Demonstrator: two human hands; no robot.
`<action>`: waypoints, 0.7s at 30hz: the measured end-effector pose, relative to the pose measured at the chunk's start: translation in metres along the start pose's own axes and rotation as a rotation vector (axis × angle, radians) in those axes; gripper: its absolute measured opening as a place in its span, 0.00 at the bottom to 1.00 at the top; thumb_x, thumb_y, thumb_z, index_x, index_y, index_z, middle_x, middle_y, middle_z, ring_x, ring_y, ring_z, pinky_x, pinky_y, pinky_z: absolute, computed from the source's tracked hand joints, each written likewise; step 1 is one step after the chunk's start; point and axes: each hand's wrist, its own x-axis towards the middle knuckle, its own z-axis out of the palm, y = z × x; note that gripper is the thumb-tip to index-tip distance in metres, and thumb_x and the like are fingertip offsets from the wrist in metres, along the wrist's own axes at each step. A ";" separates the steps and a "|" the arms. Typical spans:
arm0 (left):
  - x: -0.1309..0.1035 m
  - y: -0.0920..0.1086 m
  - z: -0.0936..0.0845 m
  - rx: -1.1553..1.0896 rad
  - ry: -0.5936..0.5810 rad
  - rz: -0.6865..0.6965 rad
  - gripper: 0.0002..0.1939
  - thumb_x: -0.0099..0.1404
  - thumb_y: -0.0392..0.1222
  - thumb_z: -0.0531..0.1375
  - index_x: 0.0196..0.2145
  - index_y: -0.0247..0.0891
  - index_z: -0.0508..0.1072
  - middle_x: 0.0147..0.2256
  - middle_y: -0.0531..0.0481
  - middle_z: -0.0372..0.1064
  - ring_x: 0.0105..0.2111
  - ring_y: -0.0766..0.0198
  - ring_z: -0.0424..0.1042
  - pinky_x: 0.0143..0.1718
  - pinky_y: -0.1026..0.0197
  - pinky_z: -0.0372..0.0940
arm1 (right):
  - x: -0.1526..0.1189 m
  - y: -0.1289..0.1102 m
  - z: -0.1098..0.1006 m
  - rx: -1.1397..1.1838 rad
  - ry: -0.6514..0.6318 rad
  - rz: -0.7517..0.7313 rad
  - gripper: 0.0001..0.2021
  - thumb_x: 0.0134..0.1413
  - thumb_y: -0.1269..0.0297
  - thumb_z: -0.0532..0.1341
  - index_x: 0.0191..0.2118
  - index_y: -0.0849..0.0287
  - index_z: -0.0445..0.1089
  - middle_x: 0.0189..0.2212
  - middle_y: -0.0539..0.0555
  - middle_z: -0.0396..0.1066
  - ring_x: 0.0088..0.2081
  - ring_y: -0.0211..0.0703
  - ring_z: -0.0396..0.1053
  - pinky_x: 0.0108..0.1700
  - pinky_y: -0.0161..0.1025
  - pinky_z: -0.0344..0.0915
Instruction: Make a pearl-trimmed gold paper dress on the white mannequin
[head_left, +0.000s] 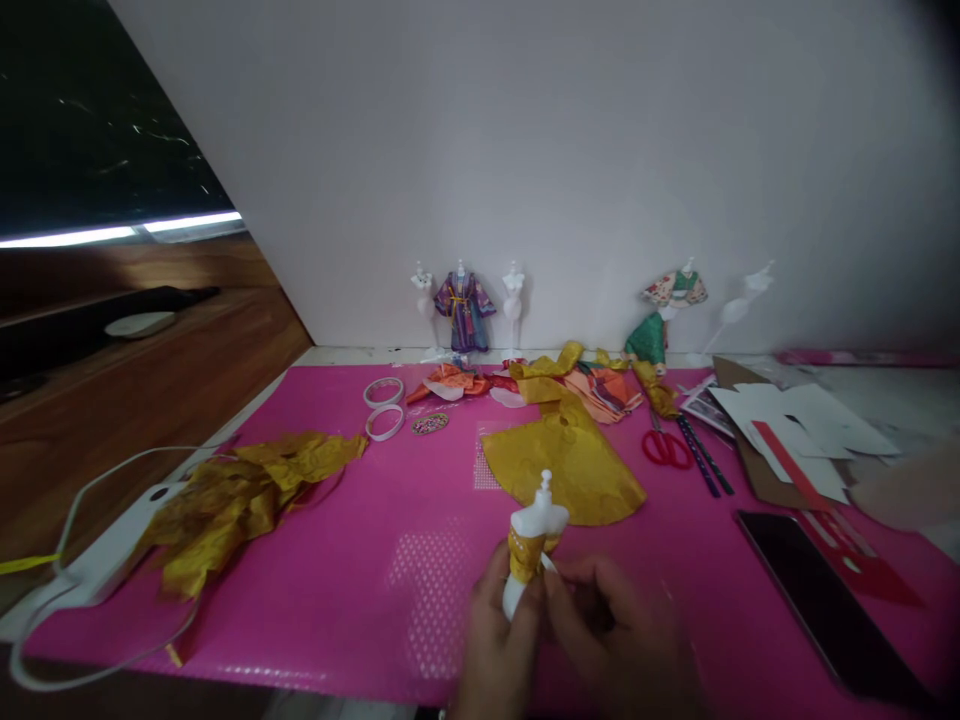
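From my end: left hand grip closed round white mannequin, above tabletop near front edge; right hand pinches white sliver, too blurred to identify. Gold bodice wrapped on; fan-shaped gold cloth off mannequin, flat toward back edge.

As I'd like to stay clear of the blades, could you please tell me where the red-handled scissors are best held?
Probably by the red finger loops, coming from the camera wearer's side: they face that way, while the blades point away toward crumpled gold cloth.
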 end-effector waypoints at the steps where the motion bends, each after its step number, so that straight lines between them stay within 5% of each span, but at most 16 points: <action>1: 0.001 0.001 0.001 -0.038 0.023 -0.025 0.19 0.62 0.53 0.61 0.43 0.35 0.76 0.28 0.50 0.70 0.27 0.64 0.66 0.28 0.66 0.62 | -0.001 0.000 -0.001 -0.011 -0.002 0.014 0.14 0.55 0.54 0.59 0.23 0.54 0.73 0.12 0.43 0.66 0.15 0.35 0.65 0.20 0.31 0.59; 7: 0.002 0.008 0.004 -0.224 0.061 -0.142 0.20 0.58 0.53 0.64 0.42 0.35 0.76 0.24 0.55 0.63 0.23 0.70 0.58 0.24 0.69 0.56 | -0.006 0.000 -0.001 -0.074 0.008 0.003 0.17 0.55 0.51 0.56 0.23 0.55 0.73 0.12 0.45 0.64 0.16 0.37 0.64 0.19 0.33 0.57; 21: -0.002 0.009 0.003 -0.187 0.046 -0.068 0.23 0.65 0.55 0.57 0.47 0.34 0.75 0.32 0.46 0.74 0.33 0.57 0.71 0.32 0.62 0.64 | -0.002 -0.002 0.000 -0.026 0.018 -0.092 0.13 0.55 0.58 0.58 0.23 0.55 0.71 0.12 0.44 0.67 0.15 0.34 0.64 0.19 0.31 0.57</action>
